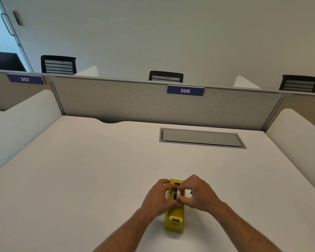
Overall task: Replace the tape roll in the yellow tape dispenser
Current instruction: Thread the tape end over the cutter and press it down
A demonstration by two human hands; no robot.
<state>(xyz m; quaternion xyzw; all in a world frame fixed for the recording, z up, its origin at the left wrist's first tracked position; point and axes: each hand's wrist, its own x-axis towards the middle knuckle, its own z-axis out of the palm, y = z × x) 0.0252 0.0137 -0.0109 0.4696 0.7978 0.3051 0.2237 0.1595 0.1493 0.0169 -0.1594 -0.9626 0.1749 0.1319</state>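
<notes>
Lower centre of frame: yellow plastic tape dispenser [174, 218] stands on the white desk [80, 170], long axis pointing away from the camera. Left hand [159, 196] and right hand [196, 193] close from either side on the translucent tape roll [178, 193] seated in its cradle, fingertips pinching the roll. Farther up: grey recessed cable hatch [201, 137], then grey partition with blue "306" plate [185, 90].

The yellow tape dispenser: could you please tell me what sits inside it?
A tape roll on a dark hub, held between both hands; fingers cover its sides and seating.
</notes>
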